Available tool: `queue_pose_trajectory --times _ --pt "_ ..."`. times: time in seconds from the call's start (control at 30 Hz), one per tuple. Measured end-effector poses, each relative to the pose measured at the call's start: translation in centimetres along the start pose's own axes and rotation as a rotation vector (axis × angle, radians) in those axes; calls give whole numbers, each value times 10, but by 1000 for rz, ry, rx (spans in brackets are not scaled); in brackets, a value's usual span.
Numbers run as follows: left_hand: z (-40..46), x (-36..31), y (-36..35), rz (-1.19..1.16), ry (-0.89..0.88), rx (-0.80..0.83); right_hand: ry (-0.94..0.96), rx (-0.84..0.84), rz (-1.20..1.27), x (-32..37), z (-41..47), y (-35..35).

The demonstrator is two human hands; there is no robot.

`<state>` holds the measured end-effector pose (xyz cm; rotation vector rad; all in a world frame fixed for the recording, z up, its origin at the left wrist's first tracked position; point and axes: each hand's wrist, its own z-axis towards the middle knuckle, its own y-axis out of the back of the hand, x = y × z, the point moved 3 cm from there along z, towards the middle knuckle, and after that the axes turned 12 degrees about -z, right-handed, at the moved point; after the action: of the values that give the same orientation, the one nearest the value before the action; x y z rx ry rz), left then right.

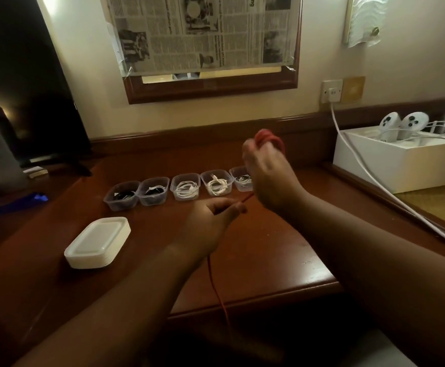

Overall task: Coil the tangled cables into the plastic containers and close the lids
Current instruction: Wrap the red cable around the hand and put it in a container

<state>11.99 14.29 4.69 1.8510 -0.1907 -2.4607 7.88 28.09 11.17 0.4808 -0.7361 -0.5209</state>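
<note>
Newsprint (202, 33) is taped over the wall frame, its columns too small and blurred to read; only the letters "ang" at the top edge come through. Right hand (266, 170) is up above the surface, its grip wrapped round a bundle of red cable (269, 137), blurred. Left hand (210, 221) sits lower, pinching the same cable between thumb and fingertips; from there the red line drops past the front edge of the brown wooden surface (269, 247) and out of sight. Behind the hands, five clear plastic containers (185, 186) stand in a row, lids off: two with dark cables, two with white, the fifth half hidden by the right hand. A stack of white lids (98, 242) rests near the left edge, well apart from the row. There's bare wood between lids and hands. Far right, a white box (398, 162) and a white lead (369, 178) running from a wall socket (332, 91).
</note>
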Motion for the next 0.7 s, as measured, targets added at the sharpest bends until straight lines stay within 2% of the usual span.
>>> queue_pose_trajectory --times 0.03,0.07,0.1,0.13,0.2,0.27,0.3,0.37,0.43,0.5,0.57,0.63,0.67,0.7 --pt "2 -5 4 66 -54 -32 76 86 -330 -6 -5 -7" --pt "5 -9 9 106 -109 -76 122 182 -492 -10 -12 -14" --pt "8 -13 16 126 -141 -120 120 275 -499 -11 -20 -19" --pt "10 -14 22 124 -149 -133 71 379 -380 -8 -27 -23" --pt "10 -12 26 -34 -79 -110 -171 577 207 -1 -37 -29" --pt "8 -5 20 -419 44 -127 -409 633 870 7 -41 -27" --pt "6 -1 14 -555 94 -149 -477 587 1152 11 -39 -23" --pt "2 8 2 -587 157 -133 -509 431 1568 18 -31 -13" --pt "-4 14 -6 -495 149 -72 -480 260 1760 19 -20 -5" --pt "-10 15 -12 -380 133 -32 -431 94 1643 11 -11 0" --pt "-12 9 -13 -227 105 -3 -334 -15 1233 -3 -6 1" --pt "-10 -1 -10 -35 37 7 -95 -36 412 -11 -10 3" --pt "-7 -6 -6 38 -8 -2 34 40 7 -14 -14 -3" --pt "-4 -10 -1 80 -46 -23 97 167 -265 -18 -21 -12"
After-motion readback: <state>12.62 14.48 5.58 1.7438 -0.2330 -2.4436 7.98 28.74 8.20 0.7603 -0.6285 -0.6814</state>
